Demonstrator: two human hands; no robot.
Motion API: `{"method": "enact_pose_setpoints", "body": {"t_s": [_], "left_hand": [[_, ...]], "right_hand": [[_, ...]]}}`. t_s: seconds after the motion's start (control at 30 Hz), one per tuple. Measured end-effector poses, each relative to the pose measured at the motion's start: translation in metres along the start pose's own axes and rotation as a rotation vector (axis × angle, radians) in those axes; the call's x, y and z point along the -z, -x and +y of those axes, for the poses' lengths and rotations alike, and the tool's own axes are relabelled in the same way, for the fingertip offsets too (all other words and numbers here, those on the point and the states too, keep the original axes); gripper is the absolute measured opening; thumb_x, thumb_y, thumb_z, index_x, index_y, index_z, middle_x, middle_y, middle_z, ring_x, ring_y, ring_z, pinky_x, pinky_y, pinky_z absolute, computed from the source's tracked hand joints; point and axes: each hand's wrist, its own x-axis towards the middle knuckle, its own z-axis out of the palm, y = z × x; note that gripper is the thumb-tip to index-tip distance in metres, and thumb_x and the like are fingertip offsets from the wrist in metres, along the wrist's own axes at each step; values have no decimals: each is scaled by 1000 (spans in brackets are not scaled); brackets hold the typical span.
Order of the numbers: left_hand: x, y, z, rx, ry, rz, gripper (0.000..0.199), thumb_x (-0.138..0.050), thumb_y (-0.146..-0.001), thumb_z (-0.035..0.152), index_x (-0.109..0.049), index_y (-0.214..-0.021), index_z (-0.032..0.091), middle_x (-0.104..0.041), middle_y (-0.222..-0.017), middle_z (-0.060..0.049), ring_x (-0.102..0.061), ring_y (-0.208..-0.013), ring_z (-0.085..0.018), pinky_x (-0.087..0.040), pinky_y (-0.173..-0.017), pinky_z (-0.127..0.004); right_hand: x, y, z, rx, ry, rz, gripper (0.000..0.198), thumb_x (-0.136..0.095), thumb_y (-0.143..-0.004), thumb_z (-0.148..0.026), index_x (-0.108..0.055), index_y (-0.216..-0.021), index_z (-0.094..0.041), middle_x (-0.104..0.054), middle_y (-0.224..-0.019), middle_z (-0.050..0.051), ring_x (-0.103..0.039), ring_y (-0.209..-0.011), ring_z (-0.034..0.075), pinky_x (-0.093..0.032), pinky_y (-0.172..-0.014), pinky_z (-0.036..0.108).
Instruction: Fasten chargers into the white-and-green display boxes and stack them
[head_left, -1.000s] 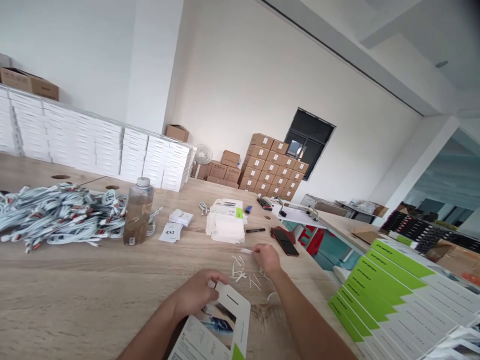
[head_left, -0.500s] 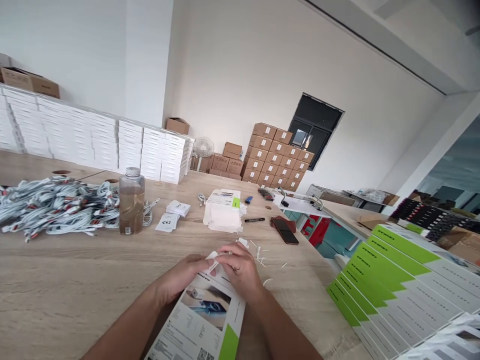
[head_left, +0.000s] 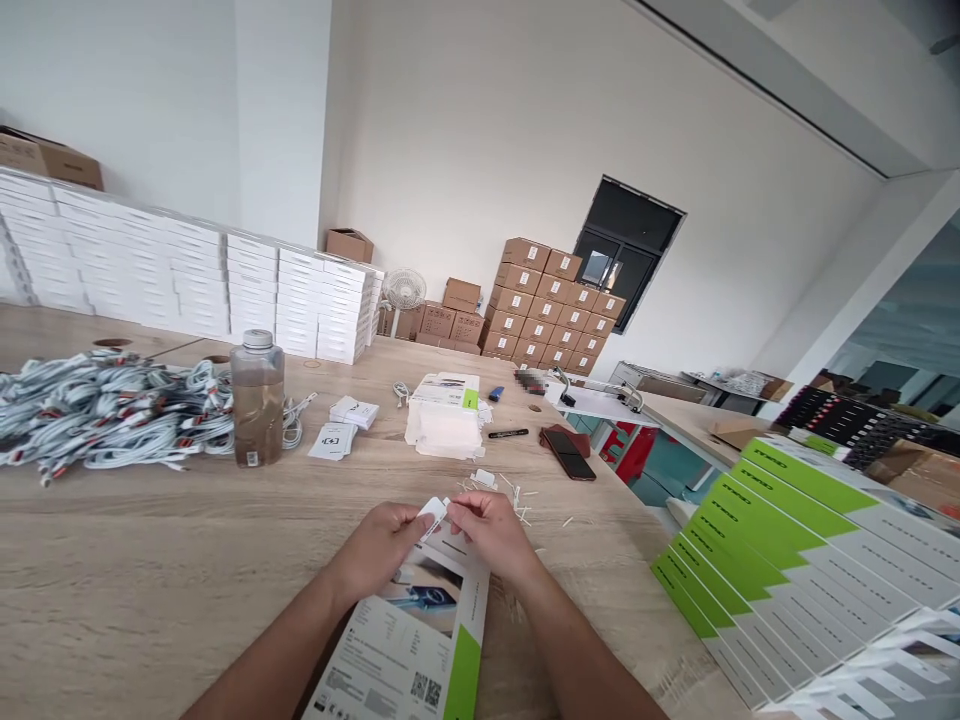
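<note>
A white and green printed box (head_left: 390, 650) lies in front of me, a phone picture on its face. Above its far end, my left hand (head_left: 382, 548) pinches a small white tab (head_left: 433, 513) between thumb and fingers. Whether the tab is joined to the box I cannot tell. My right hand (head_left: 491, 535) has its fingertips closed at the tab's right edge, where a tiny white bit shows. Thin white scraps (head_left: 523, 508) and a small white piece (head_left: 484, 479) lie just beyond my right hand.
Grey-white cables (head_left: 127, 410) and a bottle (head_left: 257, 400) stand left. Ahead are white cards (head_left: 334, 440), an opened white carton (head_left: 446, 425), a black marker (head_left: 508, 433) and a phone (head_left: 568, 455). Stacked green-white boxes (head_left: 780, 530) rise on the right.
My right hand has turned and drawn slightly right, so the white tab shows more. The box's lower part shows more, and the view has shifted slightly.
</note>
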Motion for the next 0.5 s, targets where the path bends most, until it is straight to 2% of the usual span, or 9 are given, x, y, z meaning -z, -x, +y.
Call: {"method": "enact_pose_setpoints", "body": {"t_s": [0.07,0.2,0.27,0.5], "left_hand": [[-1,3,3,-44,-70,-9,42,-47,-87,52,-71,-80,18,-55,-64,4,-42,-59,-13,-35,-59,-23],[-3,6,6,-89,-213,-24,37,-47,-88,47,-67,-73,19,-37,-55,6,-29,-52,-11,-24,-51,-24],[-4,6,5,-95,-270,-18,36,-47,-88,44,-63,-68,19,-32,-54,7,-28,-51,-11,-21,-50,-25],[-8,5,4,-96,-393,16,40,-37,-92,41,-42,-58,21,-38,-56,5,-37,-53,-13,-24,-53,-26]], "right_hand": [[-1,3,-4,-11,-45,-26,23,-65,-79,-37,-72,-82,-16,-65,-58,0,-49,-47,10,-39,-50,24],[-5,7,-13,-27,-173,-80,23,-66,-78,-37,-69,-84,-15,-69,-63,1,-53,-48,10,-43,-53,25],[-6,9,-16,-42,-196,-100,21,-66,-79,-36,-68,-82,-15,-69,-64,2,-55,-49,11,-44,-54,26],[-8,9,-11,-93,-263,-81,12,-62,-77,-27,-67,-76,-15,-67,-59,1,-57,-50,12,-45,-55,25]]}}
